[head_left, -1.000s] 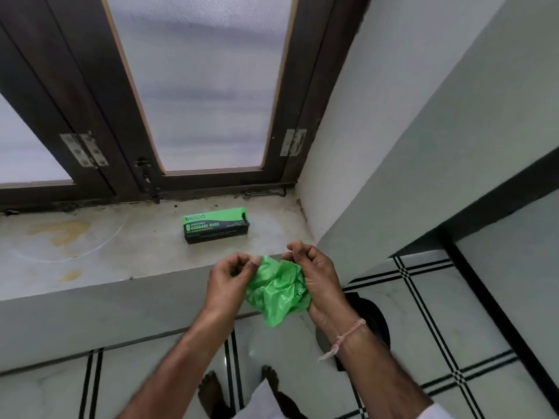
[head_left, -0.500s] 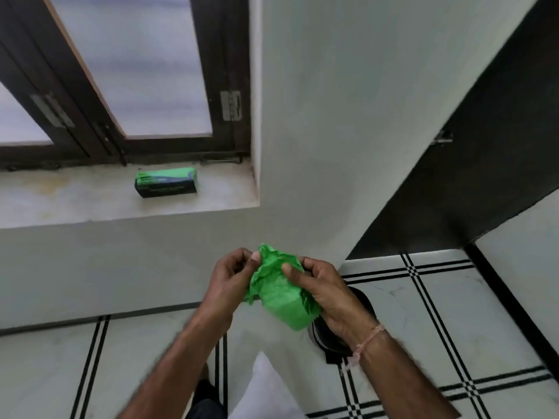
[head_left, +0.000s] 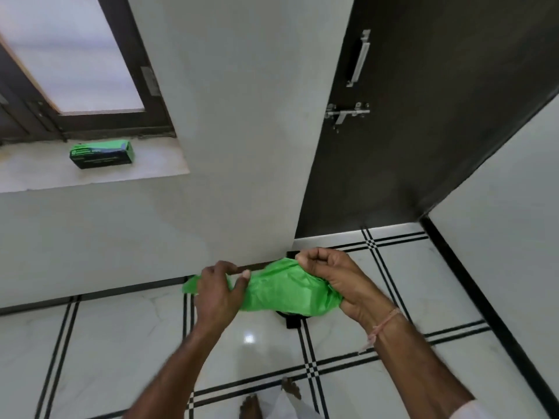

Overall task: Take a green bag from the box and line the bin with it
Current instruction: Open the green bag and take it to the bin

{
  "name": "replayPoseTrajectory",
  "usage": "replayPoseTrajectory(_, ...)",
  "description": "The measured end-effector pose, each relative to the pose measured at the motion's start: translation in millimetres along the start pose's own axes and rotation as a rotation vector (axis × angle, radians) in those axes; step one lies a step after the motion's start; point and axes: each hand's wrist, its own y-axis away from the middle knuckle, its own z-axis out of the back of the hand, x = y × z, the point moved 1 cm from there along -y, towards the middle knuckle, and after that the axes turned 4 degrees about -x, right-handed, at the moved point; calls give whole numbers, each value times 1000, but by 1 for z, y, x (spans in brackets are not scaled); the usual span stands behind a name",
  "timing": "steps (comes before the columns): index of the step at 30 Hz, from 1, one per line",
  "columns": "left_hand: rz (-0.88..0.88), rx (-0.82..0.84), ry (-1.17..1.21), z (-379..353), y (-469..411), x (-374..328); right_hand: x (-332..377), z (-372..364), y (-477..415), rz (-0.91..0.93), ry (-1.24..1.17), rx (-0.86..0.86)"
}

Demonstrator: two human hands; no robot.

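Green bag [head_left: 281,293], a crumpled wad half a second ago, is now drawn out sideways, its long axis running left to right, above the floor near the wall corner. Left grip [head_left: 216,293] pinches it near its left end; right grip [head_left: 335,282] is curled round its right end, further apart than before. Box [head_left: 102,154] lies on the sill [head_left: 145,169], far left, its print too blurred to read.

The green bag [head_left: 281,290] is crumpled, stretched sideways in the air above the black bin [head_left: 292,321], which is mostly hidden; the green-and-black box [head_left: 101,154] lies flat on the windowsill [head_left: 145,170].
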Motion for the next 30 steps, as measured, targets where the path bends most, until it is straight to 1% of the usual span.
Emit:
replayPoseTrajectory(1,-59,-49,-69,-3,14,-12,0,3,7,-3,14,18)
replayPoseTrajectory(2,-116,-82,-58,-3,25,-25,1,3,12,-16,40,42)
replayPoseTrajectory(3,-183,-61,-7,-3,34,-38,2,3,17,-35,72,63)
replayPoseTrajectory(5,-298,112,140,-7,43,-53,6,1,25,-63,99,107)
replayPoseTrajectory(6,-316,224,211,-10,49,-55,8,1,29,-68,88,135)
replayPoseTrajectory(8,-298,388,302,-10,54,-57,10,3,33,-73,66,196)
replayPoseTrajectory(9,-295,431,351,-7,57,-59,12,5,35,-75,66,219)
replayPoseTrajectory(12,-261,508,630,-5,70,-61,15,21,41,-65,47,231)
replayPoseTrajectory(13,-247,479,680,-5,73,-60,16,28,42,-59,33,225)
replayPoseTrajectory(16,-175,257,787,-10,76,-60,13,45,45,-35,84,201)
replayPoseTrajectory(18,-128,118,786,-14,75,-60,11,52,43,-16,165,123)
replayPoseTrajectory(20,-123,51,731,-17,79,-59,10,59,37,20,151,22)
replayPoseTrajectory(23,-134,34,641,-31,85,-58,15,72,26,57,57,-48)
replayPoseTrajectory(26,-70,72,636,-45,91,-67,18,84,16,83,-29,-41)
replayPoseTrajectory(28,3,141,640,-53,97,-81,20,92,11,105,-9,-25)
replayPoseTrajectory(30,28,242,622,-60,99,-99,23,96,7,119,95,2)
